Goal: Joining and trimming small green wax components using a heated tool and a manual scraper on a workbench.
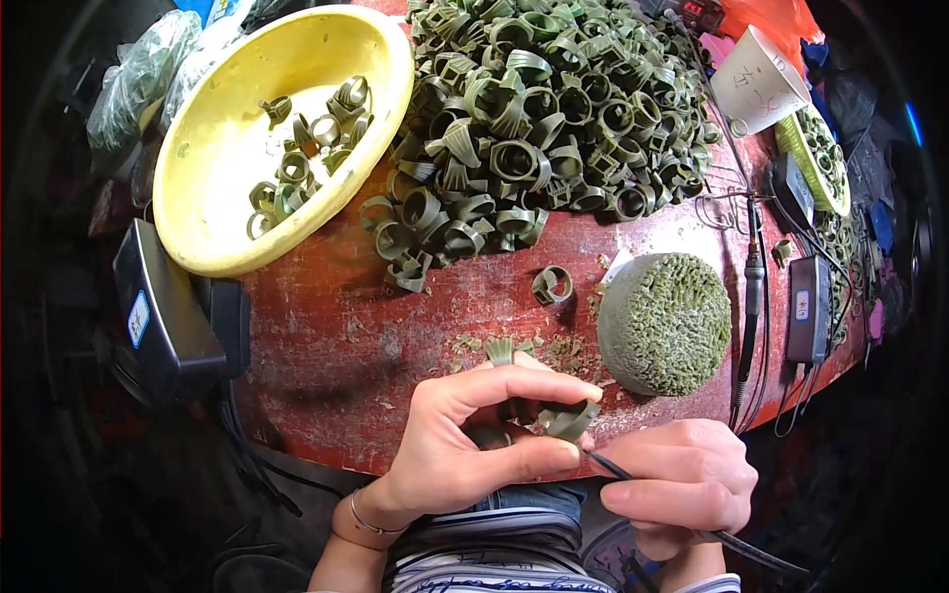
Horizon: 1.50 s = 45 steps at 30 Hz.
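Observation:
My left hand (440, 440) pinches a dull green ring (570, 423) between thumb and forefinger, just above the table's near edge. Another green ring piece (499, 351) shows fanned ridges beside the bent fingers of that hand; how it is held is partly hidden. Closed around a slim dark pen-like tool (615, 466) is my right hand (687, 484). The tool's tip is at or very near the ring's lower right side; contact cannot be made out. A black cord runs from it toward the lower right. One loose ring (552, 286) lies on the table ahead of my hands.
A big heap of green rings (554, 119) covers the far middle of the red table (316, 346). Far left, a yellow basin (198, 188) holds several rings. Right of my hands stands a rough-topped green cylinder (664, 324), with cables, a small dark box (809, 308) and a white cup (759, 79) beyond.

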Tool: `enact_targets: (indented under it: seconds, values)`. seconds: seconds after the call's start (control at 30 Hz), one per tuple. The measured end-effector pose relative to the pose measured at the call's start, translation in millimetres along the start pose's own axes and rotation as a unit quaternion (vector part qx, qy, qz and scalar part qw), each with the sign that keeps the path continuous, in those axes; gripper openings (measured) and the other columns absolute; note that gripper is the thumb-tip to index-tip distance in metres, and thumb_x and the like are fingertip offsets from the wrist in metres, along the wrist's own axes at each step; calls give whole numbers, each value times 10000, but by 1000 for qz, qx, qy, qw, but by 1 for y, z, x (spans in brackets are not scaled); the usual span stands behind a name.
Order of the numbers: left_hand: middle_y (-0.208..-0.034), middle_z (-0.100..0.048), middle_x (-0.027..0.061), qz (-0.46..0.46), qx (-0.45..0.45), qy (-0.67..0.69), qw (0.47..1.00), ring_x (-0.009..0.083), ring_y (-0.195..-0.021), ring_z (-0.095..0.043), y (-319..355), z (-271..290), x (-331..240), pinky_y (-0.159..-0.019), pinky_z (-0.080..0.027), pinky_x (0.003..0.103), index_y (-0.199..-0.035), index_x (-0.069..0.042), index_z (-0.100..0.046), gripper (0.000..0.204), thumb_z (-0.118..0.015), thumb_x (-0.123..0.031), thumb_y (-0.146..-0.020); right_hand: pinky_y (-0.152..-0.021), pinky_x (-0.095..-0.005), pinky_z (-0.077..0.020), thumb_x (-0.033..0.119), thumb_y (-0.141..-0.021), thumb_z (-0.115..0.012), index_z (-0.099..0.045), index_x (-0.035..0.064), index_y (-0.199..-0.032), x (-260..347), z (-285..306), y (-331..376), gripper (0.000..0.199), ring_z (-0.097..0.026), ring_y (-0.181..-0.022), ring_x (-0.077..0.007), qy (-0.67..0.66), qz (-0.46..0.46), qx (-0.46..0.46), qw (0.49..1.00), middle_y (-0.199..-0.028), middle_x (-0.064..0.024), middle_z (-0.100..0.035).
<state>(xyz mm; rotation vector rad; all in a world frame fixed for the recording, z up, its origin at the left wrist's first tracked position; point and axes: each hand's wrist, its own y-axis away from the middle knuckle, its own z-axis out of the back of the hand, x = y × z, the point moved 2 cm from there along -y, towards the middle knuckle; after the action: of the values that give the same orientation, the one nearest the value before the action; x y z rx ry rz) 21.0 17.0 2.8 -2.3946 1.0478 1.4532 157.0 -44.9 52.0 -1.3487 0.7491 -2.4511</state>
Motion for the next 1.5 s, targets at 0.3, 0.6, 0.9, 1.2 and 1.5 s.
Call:
enact_targets:
  seconds: [0.3, 0.6, 0.9, 1.2, 1.5]
  values:
    - [-885, -573, 129, -82, 50, -91, 991, 185, -813, -581, -4, 7, 4, -736, -470, 293, -908, 49, -601, 415, -790, -44, -550, -466, -236, -440, 1, -646, -703, -665, 52, -911, -11, 2, -4, 273, -549, -550, -157, 35, -43, 81, 995, -737, -83, -587]
    - [-913, -574, 132, -12, -7, -58, 998, 149, -732, -588, 2, 7, -1, -588, -501, 209, -970, 67, -602, 454, -777, -150, -612, -591, -275, -509, -31, -744, -626, -584, -10, -1056, -6, 9, 9, 315, -617, -672, -184, -47, -143, 46, 987, -855, -144, -636]
    - [-993, -550, 63, -60, 46, -86, 993, 88, -850, -542, -1, 9, 0, -652, -475, 199, -1083, -24, -580, 406, -711, -27, -699, -530, -284, -526, 95, -828, -584, -579, -29, -893, -10, 2, 14, 139, -647, -578, -205, -188, -191, -69, 961, -658, -121, -646]
    - [-872, -545, 149, -67, 8, -51, 996, 290, -804, -621, -1, 6, 3, -720, -511, 361, -908, 52, -533, 380, -757, -1, -605, -514, -289, -517, 120, -826, -594, -570, -26, -903, -14, 6, 13, 167, -639, -573, -208, -186, -137, -21, 973, -660, -119, -642]
    - [-893, -549, 166, -88, -11, 5, 996, 287, -815, -622, -1, 0, 7, -734, -523, 377, -909, 21, -482, 410, -746, 59, -598, -523, -292, -517, 66, -838, -556, -540, -52, -937, -15, -8, 25, 156, -636, -589, -215, -220, -132, -17, 966, -717, -135, -639]
